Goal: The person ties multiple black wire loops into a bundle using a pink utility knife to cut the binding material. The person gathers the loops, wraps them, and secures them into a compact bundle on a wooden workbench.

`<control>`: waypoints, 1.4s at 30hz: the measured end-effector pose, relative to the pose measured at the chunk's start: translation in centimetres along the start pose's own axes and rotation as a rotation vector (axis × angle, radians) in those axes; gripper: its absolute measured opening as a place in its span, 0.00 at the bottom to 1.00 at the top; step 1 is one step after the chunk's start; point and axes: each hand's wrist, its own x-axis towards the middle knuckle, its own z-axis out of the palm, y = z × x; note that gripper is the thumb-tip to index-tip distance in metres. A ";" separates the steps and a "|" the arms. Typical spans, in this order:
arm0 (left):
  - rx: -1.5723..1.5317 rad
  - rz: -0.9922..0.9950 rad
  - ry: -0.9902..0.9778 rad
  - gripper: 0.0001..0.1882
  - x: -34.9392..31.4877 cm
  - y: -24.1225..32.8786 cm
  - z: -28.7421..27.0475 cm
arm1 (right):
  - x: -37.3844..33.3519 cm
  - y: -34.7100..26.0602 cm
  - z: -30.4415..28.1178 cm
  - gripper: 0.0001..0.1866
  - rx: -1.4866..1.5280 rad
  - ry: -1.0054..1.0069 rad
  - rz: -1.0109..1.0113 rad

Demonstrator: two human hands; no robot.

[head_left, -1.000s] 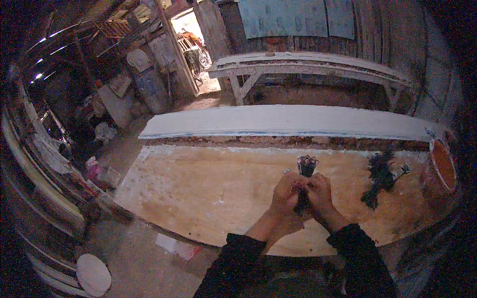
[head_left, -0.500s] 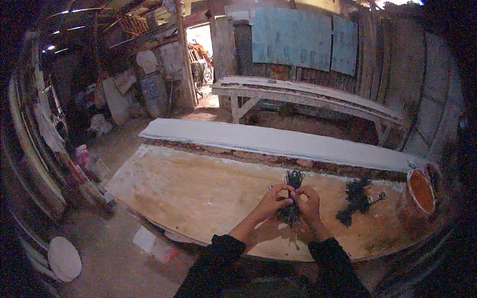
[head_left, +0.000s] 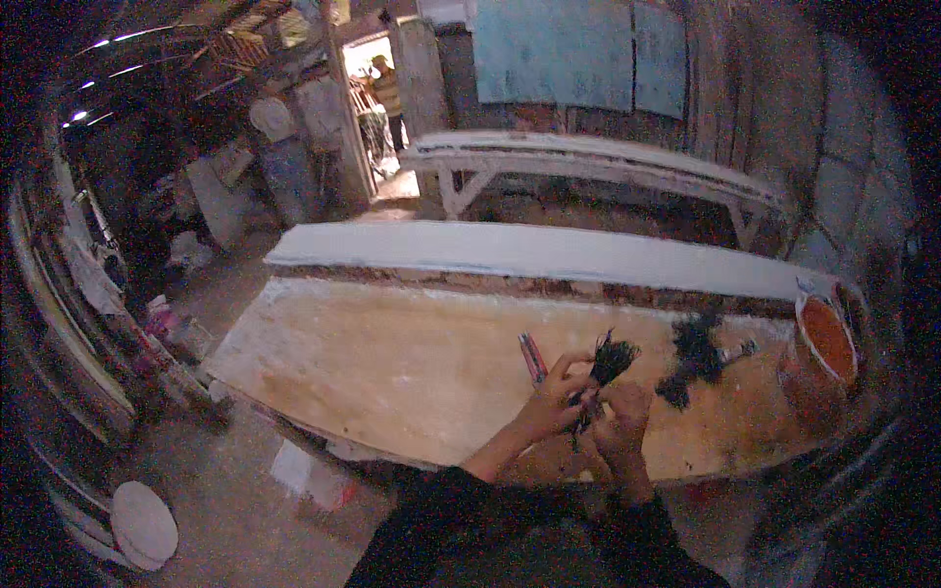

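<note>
Over the wooden tabletop (head_left: pixel 392 343), a bundle of thin dark strands (head_left: pixel 615 359) fans out at its upper end. My left hand (head_left: pixel 551 404) is closed around the middle of this bundle. My right hand (head_left: pixel 624 423) is curled up against its lower part, fingers closed; what they pinch is too small and blurred to make out. Just left of my left hand lies a slim red and blue object (head_left: pixel 532 357). To the right, a loose heap of similar dark strands (head_left: pixel 694 355) rests on the wood, with a small pale item (head_left: pixel 737 351) beside it.
A bucket with orange-red contents (head_left: pixel 826 338) stands at the table's right end. Along the far edge runs a long white plank (head_left: pixel 470 243). Behind it is a whitish bench (head_left: pixel 588 155). Someone (head_left: pixel 388 96) stands in the doorway. A pale disc (head_left: pixel 144 524) lies at lower left.
The bundle now tilts rightward, its upper end fanned out. My right hand has moved from beside my left fingers down to the lower part. A person has appeared in the doorway.
</note>
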 end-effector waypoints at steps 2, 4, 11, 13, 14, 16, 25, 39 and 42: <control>-0.009 -0.018 -0.084 0.08 0.4 0.2 0.9 | -0.4 -0.7 -0.9 0.07 0.045 0.069 0.100; -0.008 0.010 -0.087 0.08 0.6 0.8 1.8 | -0.5 -0.8 -1.8 0.08 0.100 0.105 0.122; -0.071 -0.042 -0.152 0.10 3.5 3.5 3.8 | -0.6 2.8 -4.7 0.11 0.191 0.133 -0.025; -0.086 -0.100 -0.218 0.12 4.5 4.1 4.9 | -1.0 5.2 -5.8 0.11 0.168 0.102 0.032; -0.051 -0.060 -0.232 0.13 5.1 4.0 5.7 | -1.4 7.1 -6.5 0.11 0.192 0.093 0.100; 0.036 0.003 -0.240 0.15 5.8 4.1 6.9 | -0.8 9.0 -8.2 0.10 0.221 0.027 0.368; -0.107 -0.227 -0.535 0.12 1.0 4.3 -1.8 | 1.1 17.4 -14.5 0.10 -0.038 0.081 0.719; 0.283 -0.541 -0.147 0.09 -3.8 11.1 -16.1 | -1.1 18.7 -11.9 0.21 0.284 -0.281 0.673; 0.262 -0.545 -0.125 0.10 -4.3 12.5 -16.9 | 2.1 15.0 -12.9 0.21 0.046 -0.483 0.445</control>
